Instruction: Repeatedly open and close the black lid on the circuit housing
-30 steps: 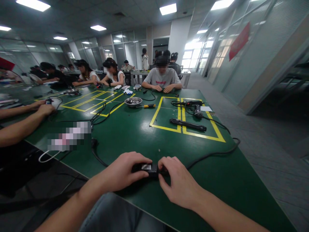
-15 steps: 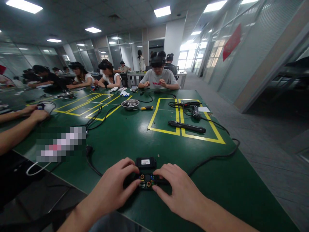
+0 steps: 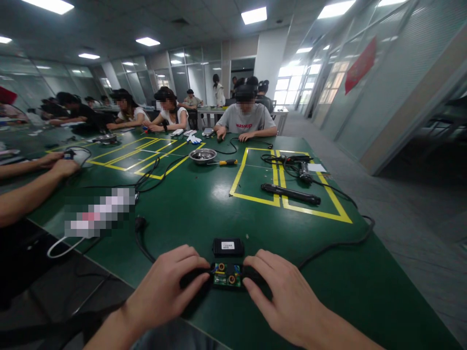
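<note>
A small green circuit board (image 3: 226,275) with two copper coils sits in an open black case between my hands, low in the view. My left hand (image 3: 175,282) curls around the left end, thumb and fingers closed at its edge. At the opposite end my right hand (image 3: 277,287) grips in the same way, thumb below and fingers above. Just beyond the board lies a black cover (image 3: 228,247) bearing a white label. Dark cable runs out from under both hands, though where it joins the case is hidden.
Ahead are a metal bowl (image 3: 203,155), a yellow-black screwdriver (image 3: 228,162), a black tube-shaped part (image 3: 291,194) and a dark tool with a cord (image 3: 305,173). A plug (image 3: 140,223) lies left. A co-worker's arms (image 3: 40,182) reach in from the left; another person sits opposite.
My fingers have drawn outward from over the board to its two ends, so more of it shows. The person opposite has lowered their hands to the table. The view has shifted slightly.
</note>
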Motion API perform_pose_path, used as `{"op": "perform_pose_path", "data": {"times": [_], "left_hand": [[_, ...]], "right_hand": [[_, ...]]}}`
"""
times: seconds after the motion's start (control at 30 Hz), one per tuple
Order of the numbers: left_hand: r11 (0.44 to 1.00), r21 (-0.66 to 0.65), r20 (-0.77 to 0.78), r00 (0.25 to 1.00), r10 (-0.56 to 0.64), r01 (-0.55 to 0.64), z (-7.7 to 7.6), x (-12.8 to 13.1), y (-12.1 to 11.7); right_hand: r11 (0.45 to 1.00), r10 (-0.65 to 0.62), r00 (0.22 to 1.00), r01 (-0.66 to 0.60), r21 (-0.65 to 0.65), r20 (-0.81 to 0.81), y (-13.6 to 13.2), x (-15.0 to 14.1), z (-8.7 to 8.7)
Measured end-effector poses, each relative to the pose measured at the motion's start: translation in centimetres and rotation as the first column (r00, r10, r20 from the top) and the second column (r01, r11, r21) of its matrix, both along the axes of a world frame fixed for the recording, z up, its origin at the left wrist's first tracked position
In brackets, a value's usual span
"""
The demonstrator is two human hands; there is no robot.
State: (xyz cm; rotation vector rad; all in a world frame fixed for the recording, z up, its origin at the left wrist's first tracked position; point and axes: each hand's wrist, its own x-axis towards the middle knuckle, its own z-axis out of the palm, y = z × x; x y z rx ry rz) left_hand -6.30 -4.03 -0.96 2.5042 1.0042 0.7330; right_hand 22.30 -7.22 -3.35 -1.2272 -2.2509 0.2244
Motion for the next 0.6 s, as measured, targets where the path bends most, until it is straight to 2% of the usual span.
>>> {"op": "perform_pose_path", "data": {"times": [0.2,0.33,0.4,0.47,0.6], "left_hand": [[1.0,-0.019,-0.088,0.996,-0.012,0.01,1.1,0.2,0.0],[1.0,0.019,-0.087,0.996,0.024,-0.023,2.0,2.2,1.2],[0.999,-0.028,-0.063,0.997,0.044,-0.045,2.1,3.6,2.3],[0.994,-0.092,-0.111,0.992,0.055,-0.065,1.9,4.8,3.3],[0.981,-0.148,-0.205,0.974,0.092,-0.124,1.6,5.4,4.8]], "right_hand": [[1.0,-0.014,1.0,0.014,0.008,-0.006,0.1,-0.2,0.4],[1.0,-0.022,1.0,0.022,0.006,0.011,0.3,-0.2,0.4],[1.0,-0.024,1.0,0.024,-0.01,0.015,0.3,-0.1,0.4],[0.999,-0.031,0.999,0.031,-0.039,0.012,0.4,0.0,0.4],[0.995,-0.055,0.998,0.053,-0.08,-0.02,0.6,-0.1,0.3]]}}
